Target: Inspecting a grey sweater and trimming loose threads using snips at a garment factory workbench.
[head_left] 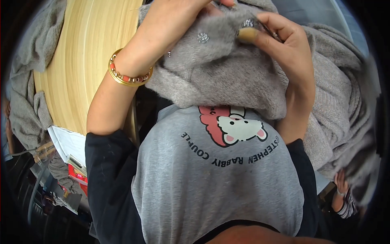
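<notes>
A grey-brown fuzzy knitted garment is bunched up in front of me, with small sparkling silver ornaments along a raised fold. My left hand is at the upper edge of the view, partly cut off, its fingers closed on the knit. Opposite it, my right hand pinches the same fold beside another silver ornament. A yellowish cover wraps the right thumb's tip. Against the right fingers shows a thin dark metal piece, mostly hidden, whose kind I cannot make out.
A light wood tabletop lies to the left, with more grey knitwear over its far-left edge. A clipboard with papers is below that. Heaped knitwear fills the right side. Another person's hand touches it at lower right.
</notes>
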A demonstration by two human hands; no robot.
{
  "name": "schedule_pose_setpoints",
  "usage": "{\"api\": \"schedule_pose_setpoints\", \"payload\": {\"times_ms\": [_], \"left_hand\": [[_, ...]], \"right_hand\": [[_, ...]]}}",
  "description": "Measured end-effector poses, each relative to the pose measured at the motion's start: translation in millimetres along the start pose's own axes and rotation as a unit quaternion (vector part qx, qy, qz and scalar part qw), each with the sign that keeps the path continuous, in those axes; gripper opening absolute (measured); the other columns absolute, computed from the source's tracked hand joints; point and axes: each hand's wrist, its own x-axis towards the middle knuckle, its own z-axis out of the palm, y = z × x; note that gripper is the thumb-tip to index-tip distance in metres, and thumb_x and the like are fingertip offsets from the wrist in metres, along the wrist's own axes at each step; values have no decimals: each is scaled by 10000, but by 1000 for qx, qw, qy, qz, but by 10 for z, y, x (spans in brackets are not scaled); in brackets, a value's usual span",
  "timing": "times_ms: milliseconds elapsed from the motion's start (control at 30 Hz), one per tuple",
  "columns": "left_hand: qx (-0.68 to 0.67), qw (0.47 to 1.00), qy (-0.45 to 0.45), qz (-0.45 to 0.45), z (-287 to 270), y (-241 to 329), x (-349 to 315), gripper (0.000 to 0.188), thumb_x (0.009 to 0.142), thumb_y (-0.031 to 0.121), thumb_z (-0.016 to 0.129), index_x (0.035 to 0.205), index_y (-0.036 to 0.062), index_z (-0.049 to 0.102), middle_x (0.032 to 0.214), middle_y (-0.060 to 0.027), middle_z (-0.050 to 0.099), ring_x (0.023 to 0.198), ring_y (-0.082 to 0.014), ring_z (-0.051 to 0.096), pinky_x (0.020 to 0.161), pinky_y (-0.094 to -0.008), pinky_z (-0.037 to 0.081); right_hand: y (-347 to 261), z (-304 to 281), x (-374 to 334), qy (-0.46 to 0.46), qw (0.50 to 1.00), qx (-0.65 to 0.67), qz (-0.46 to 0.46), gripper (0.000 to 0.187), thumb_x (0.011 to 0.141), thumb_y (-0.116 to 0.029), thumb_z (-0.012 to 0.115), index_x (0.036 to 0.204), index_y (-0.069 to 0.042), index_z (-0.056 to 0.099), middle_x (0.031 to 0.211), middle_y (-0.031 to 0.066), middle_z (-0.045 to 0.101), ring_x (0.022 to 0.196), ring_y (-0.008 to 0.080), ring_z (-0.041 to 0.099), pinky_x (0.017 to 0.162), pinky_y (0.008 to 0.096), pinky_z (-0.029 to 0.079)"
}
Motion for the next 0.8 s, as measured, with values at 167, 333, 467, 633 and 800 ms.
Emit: {"api": "schedule_pose_setpoints", "payload": {"times_ms": [167, 333, 467, 633, 800], "left_hand": [[-35, 990, -127, 50, -197, -99, 145, 258, 1056, 267, 563, 1176, 44, 613, 974, 1, 652, 842, -24, 555, 763, -170, 440], [-126, 932, -279, 192, -171, -53, 185, 270, 1049, 246, 574, 1214, 39, 623, 986, 23, 653, 866, -48, 566, 797, -186, 448], [90, 995, -49, -16, -60, 109, -194, 199, 976, 99, 656, 1157, 19, 677, 1036, -20, 678, 873, -61, 590, 774, -210, 471], [194, 976, -94, 36, -166, 40, -208, 268, 928, 48, 711, 1195, 37, 710, 1068, -26, 696, 815, -13, 556, 745, -181, 466], [234, 971, -52, 16, -157, -68, -215, 241, 930, 40, 710, 1169, 31, 732, 954, 10, 664, 761, -4, 531, 709, -162, 440]], "right_hand": [[171, -33, 39, 82, 991, 102, 19, 246, 918, -189, 744, 1074, 0, 715, 775, -55, 620, 642, -2, 488, 575, 157, 340], [275, -134, 14, 140, 983, 118, 7, 197, 927, -218, 736, 1000, -36, 722, 633, -124, 459, 516, -24, 293, 471, 189, 172], [81, -156, -20, 136, 977, 163, 34, 187, 932, -147, 710, 1042, 4, 720, 739, -57, 591, 600, 23, 452, 551, 203, 327], [339, -242, -50, 141, 981, 132, 10, 193, 935, -208, 724, 1006, -29, 709, 631, -121, 461, 509, -25, 300, 471, 181, 183], [298, -268, -89, 136, 980, 144, -6, 166, 942, -204, 719, 970, -42, 694, 632, -118, 448, 504, -22, 300, 468, 180, 181]]}}
